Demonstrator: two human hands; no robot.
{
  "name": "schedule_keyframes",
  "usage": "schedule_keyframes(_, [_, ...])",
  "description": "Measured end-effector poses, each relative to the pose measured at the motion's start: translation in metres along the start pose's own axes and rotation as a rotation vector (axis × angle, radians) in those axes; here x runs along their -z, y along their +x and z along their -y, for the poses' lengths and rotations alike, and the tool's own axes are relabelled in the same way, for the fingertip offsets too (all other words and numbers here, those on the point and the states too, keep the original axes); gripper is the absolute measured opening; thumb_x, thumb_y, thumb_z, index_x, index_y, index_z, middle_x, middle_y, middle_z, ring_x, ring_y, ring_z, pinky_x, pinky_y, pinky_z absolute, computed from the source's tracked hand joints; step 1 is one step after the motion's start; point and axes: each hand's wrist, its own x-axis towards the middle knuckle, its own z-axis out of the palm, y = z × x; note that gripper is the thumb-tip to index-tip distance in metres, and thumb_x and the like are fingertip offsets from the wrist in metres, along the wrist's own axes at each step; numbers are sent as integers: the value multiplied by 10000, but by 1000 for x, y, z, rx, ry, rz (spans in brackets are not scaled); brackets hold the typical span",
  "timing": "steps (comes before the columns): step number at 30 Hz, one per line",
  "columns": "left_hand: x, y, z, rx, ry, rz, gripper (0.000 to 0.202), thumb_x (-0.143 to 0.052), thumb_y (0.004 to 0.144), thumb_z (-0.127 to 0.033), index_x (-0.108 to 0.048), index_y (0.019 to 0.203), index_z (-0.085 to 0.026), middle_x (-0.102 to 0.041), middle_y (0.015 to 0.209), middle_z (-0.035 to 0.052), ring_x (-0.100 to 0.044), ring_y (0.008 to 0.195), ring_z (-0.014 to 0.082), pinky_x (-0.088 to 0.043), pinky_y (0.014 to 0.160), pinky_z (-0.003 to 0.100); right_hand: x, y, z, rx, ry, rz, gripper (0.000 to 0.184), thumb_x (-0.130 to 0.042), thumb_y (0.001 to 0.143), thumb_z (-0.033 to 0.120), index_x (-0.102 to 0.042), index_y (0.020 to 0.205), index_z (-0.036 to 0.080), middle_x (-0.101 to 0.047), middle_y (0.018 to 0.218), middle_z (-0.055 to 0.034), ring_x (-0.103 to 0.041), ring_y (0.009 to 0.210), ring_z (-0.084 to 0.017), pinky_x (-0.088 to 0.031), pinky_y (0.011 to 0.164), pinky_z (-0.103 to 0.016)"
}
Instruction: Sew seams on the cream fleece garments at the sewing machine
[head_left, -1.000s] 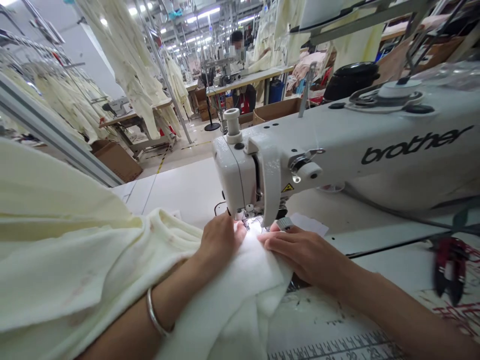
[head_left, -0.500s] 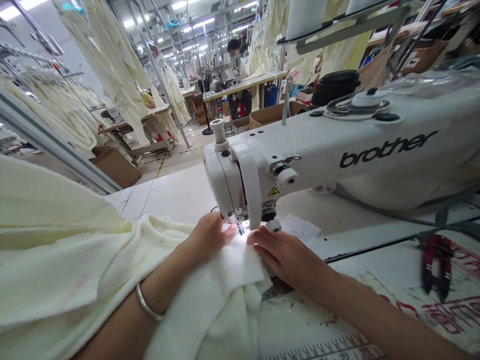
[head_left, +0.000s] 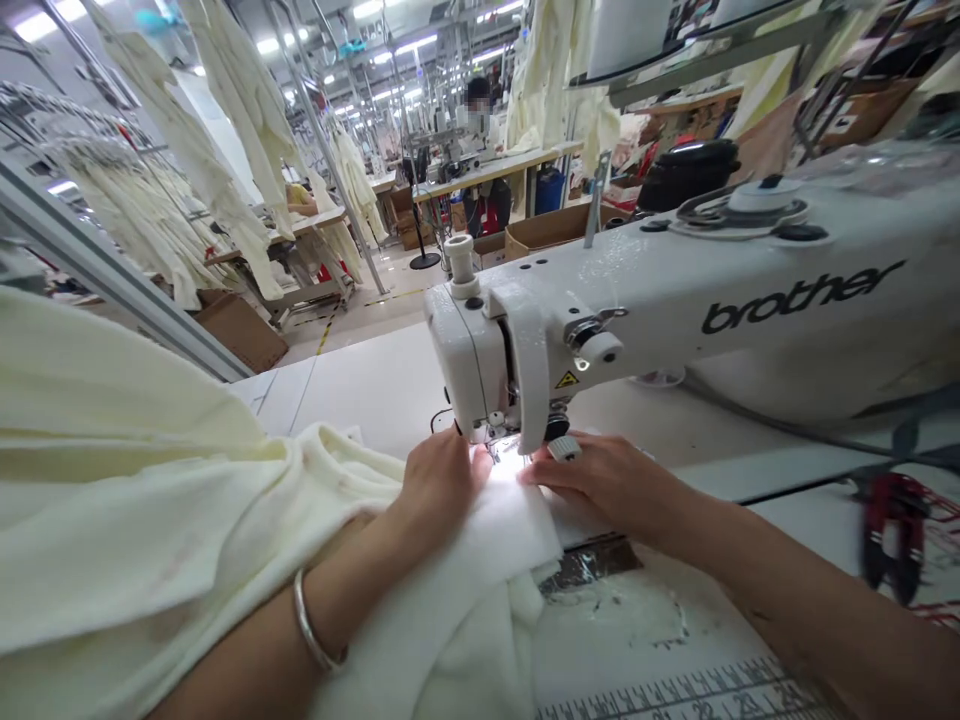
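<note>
A cream knit fabric (head_left: 517, 535) spreads over my left forearm and runs under the lit needle area of the white sewing machine (head_left: 645, 285). Just left of the presser foot, my left hand (head_left: 442, 485) is closed on the fabric, its fingertips partly hidden behind the machine head. My right hand (head_left: 611, 480) is right of the needle, thumb and fingers pinching the fabric's edge close to the foot. The needle and foot are partly covered by the machine head and glare. A silver bangle (head_left: 311, 625) circles my left wrist.
Red-handled snips (head_left: 894, 535) lie on the table at right. A ruler strip (head_left: 697, 690) runs along the front edge. Thread cones (head_left: 630, 40) stand above the machine. Beyond are cream garments (head_left: 244, 100) on rails, a cardboard box (head_left: 244, 330) and a person (head_left: 480, 130) at another machine.
The view has shifted slightly, so the machine sits further right. Both hands stay by the needle on the fabric; my right hand lies a little flatter, with its forearm further right.
</note>
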Motion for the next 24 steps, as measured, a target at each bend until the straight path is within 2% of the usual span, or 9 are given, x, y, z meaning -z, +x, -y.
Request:
schedule_keyframes(4, [-4, -2, 0, -1, 7, -15, 249, -428, 857, -246, -620, 968, -135, -680, 877, 128, -639, 827, 239, -464, 754, 319, -5, -8, 18, -68, 0, -54, 373, -327, 950, 136, -650, 767, 171, -608, 785, -48, -528, 681, -145, -445, 537, -240])
schedule_keyframes(6, [-4, 2, 6, -61, 2, 4, 247, -428, 858, -250, -625, 952, -136, -682, 902, 133, -637, 859, 253, -465, 786, 342, -11, -9, 33, -122, 20, -99, 352, -333, 932, 95, -638, 765, 147, -615, 853, -68, -531, 760, -162, -499, 599, -260])
schedule_keyframes(10, [-1, 13, 20, -203, -26, 50, 215, -473, 834, -255, -625, 951, -158, -687, 970, 105, -624, 939, 249, -459, 862, 355, -23, -7, 60, -98, -51, -157, 334, -342, 842, -46, -653, 862, 76, -618, 894, -111, -528, 904, -200, -540, 772, -317])
schedule_keyframes(13, [0, 16, 24, -241, -52, 37, 220, -474, 830, -239, -621, 973, -160, -682, 1004, 101, -614, 977, 244, -452, 900, 364, -26, -5, 69, -97, -192, -179, 360, -346, 777, -94, -666, 854, 52, -632, 894, -135, -547, 888, -216, -549, 757, -325])
schedule_keyframes(16, [1, 15, 24, -267, -85, 19, 235, -465, 835, -238, -622, 990, -156, -679, 1019, 103, -614, 984, 241, -449, 912, 364, -26, -5, 73, -112, -249, -198, 360, -353, 771, -83, -672, 880, 47, -648, 929, -147, -565, 880, -217, -548, 768, -326])
schedule_keyframes(21, [3, 13, 25, -311, -152, 9, 202, -502, 791, -231, -645, 925, -182, -694, 941, 59, -632, 878, 218, -482, 819, 314, -31, -9, 82, -192, -314, -161, 415, -322, 797, -26, -629, 1067, 48, -643, 1041, -151, -561, 968, -250, -542, 754, -365])
schedule_keyframes(24, [1, 16, 27, -302, -190, 2, 202, -526, 758, -210, -650, 914, -181, -695, 946, 52, -630, 869, 197, -484, 812, 286, -35, -11, 87, -218, -350, -183, 423, -308, 797, -27, -630, 1059, 57, -640, 1082, -128, -546, 1026, -255, -529, 757, -369])
